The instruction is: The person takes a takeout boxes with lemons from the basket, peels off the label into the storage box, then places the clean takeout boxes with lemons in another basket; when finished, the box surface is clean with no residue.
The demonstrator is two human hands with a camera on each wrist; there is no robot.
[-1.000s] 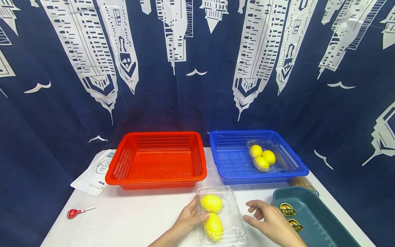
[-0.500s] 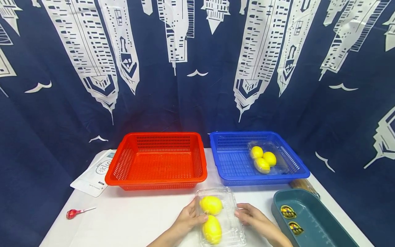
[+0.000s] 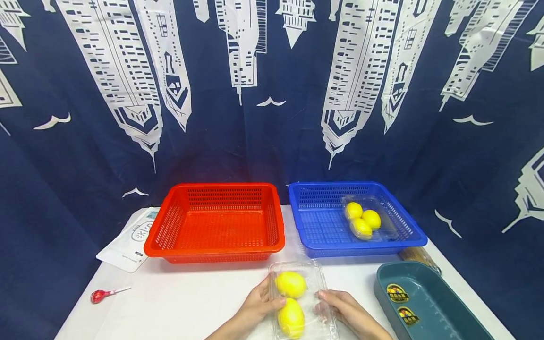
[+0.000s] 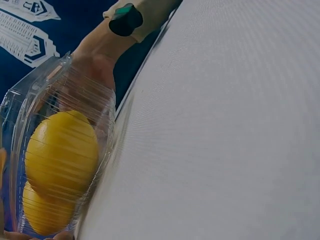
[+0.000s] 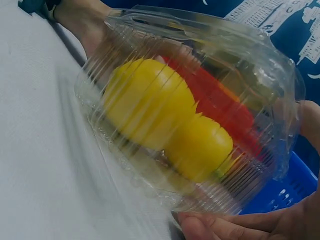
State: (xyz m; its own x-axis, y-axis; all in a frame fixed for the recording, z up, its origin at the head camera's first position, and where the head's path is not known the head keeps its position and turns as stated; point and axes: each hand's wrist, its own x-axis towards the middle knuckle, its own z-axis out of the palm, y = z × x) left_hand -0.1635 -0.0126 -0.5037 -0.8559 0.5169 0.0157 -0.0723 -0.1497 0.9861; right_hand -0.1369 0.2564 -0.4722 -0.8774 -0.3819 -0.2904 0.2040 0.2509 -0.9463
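A clear plastic clamshell box [image 3: 312, 297] holds two lemons, a far lemon [image 3: 291, 284] and a near lemon [image 3: 291, 318], both along its left side. My left hand [image 3: 257, 304] grips the box's left side with the thumb over its top. From the right, my right hand [image 3: 342, 309] holds the opposite side, thumb on top and some fingers seen through the plastic. In the right wrist view the box [image 5: 150, 165] is tilted in the picture, between the thumb and fingertips [image 5: 220, 226]. The left wrist view shows the lemons [image 4: 62, 152] through the ribbed wall.
Behind stand a red basket [image 3: 214, 251] and a blue basket [image 3: 316, 222]; the blue one contains another clear box [image 3: 384, 226] with three lemons. A teal tray [image 3: 446, 307] is at right. A lollipop [image 3: 98, 296] and a white packet [image 3: 127, 250] lie at left.
My right hand has moved left from beside the box and now holds its right side. My left hand keeps its grip, and the box has barely shifted.
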